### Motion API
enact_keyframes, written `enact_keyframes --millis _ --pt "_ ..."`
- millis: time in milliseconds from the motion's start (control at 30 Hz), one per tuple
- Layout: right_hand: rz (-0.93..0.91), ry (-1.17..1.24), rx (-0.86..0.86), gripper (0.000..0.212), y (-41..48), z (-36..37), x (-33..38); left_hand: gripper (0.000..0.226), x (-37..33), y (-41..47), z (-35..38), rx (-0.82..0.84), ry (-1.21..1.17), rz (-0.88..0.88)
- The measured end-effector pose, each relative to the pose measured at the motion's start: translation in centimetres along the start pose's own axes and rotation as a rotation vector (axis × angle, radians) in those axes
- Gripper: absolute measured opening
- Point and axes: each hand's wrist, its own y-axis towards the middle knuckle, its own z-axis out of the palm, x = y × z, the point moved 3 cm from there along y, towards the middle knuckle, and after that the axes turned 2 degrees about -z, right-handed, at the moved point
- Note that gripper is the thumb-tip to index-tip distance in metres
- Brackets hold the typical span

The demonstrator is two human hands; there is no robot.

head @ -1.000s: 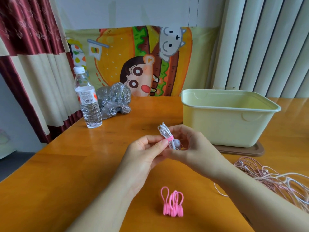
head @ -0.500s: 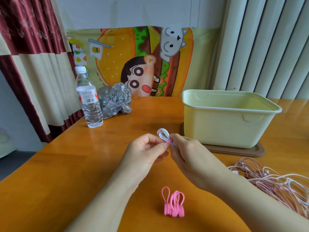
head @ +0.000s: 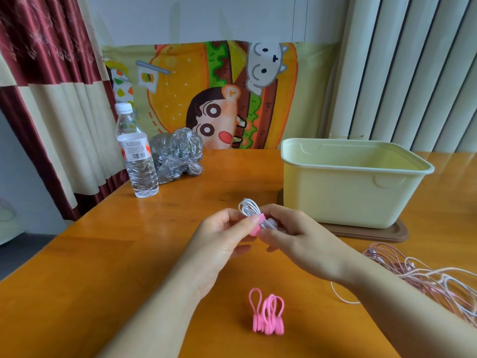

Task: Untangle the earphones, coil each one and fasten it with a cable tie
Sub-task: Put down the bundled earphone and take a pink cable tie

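Above table [head: 129,254], mid-air: pinching pink tie [head: 258,225] on white earphone coil [head: 248,208] with left hand [head: 222,236]; clamping coil's lower end with right hand [head: 293,235]. Likely light, limp, springy, prone to unspooling; best gripped at tied waist, not loose loops. Beside right forearm: tangled cables [head: 426,277].

Bright, even daylight, soft glare on the table [head: 103,254], mild wide-angle bending at edges, slight softness.
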Motion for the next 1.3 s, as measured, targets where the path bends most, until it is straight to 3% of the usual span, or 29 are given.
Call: enact_keyframes --millis 133,300,467,567,667,767,833,1000,1133,1300 --pt "0.003 0.078 0.041 0.022 0.2 -0.3 0.2 0.050 -0.3 0.1 0.0 -0.033 0.006 0.042" --pt "0.061 0.055 0.004 0.021 0.1 -0.8 -0.1 0.013 -0.2 0.2 -0.1 -0.083 0.089 0.115" --pt "0.098 0.106 0.015 0.022 -0.3 -1.5 -0.1 0.012 -0.1 -0.1 0.9 -0.051 0.033 0.172" --pt "0.123 -0.068 -0.015 0.019 -0.9 -2.3 0.8 0.015 -0.3 -0.2 1.1 0.024 -0.065 0.109" --pt "0.063 -0.256 -0.266 0.017 -0.9 -5.7 2.8 0.022 -0.7 0.0 0.4 0.031 -0.070 0.091" --pt "-0.010 -0.391 -0.628 0.016 0.3 -10.7 3.9 0.020 -0.2 0.0 0.2 0.008 0.164 0.116" --pt "0.040 -0.523 -0.695 0.018 1.9 -13.0 2.9 0.018 0.4 -0.2 0.7 0.033 0.236 0.115" --pt "0.272 -0.775 -0.524 0.015 4.0 -14.0 -1.6 0.017 0.8 -0.2 1.2 0.064 0.322 0.119" --pt "0.230 -0.816 -0.421 0.022 3.6 -13.6 -2.5 0.018 0.7 0.0 1.1 0.064 0.346 0.140" --pt "0.045 -0.817 -0.520 0.020 0.4 -13.0 -0.1 0.020 0.7 0.3 0.6 0.032 0.342 0.162"
